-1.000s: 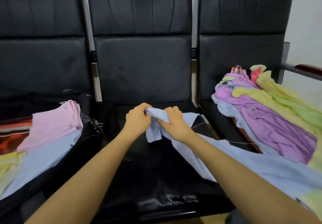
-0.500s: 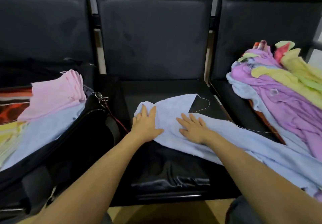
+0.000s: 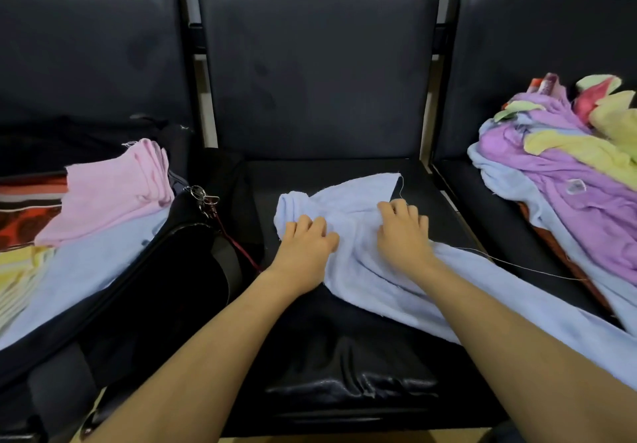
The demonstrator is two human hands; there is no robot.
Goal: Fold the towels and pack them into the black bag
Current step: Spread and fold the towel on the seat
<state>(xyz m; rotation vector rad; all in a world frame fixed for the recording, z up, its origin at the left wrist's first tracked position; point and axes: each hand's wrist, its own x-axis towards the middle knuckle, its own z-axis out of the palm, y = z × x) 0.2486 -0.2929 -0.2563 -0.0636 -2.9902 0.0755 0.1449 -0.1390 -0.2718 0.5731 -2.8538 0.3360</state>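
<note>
The big open black bag (image 3: 144, 291) sits off to the left of my grip, already holding a folded pink towel (image 3: 113, 191) and a pale blue one under it. The heap of loose lilac, yellow and blue towels (image 3: 565, 173) waits off to the right on the next seat. Between them, the long light-blue terry towel (image 3: 372, 263) lies on the middle black leather seat (image 3: 344, 356), its long axis running from its bunched far-left end, under both hands, out to the near right past my right forearm. My left hand (image 3: 303, 246) has its fingers curled into the cloth near that bunched end; my right hand (image 3: 403, 232) grips a gather just beside it. I reckon the left grip is nearer the bag, so the fold should travel leftward.
</note>
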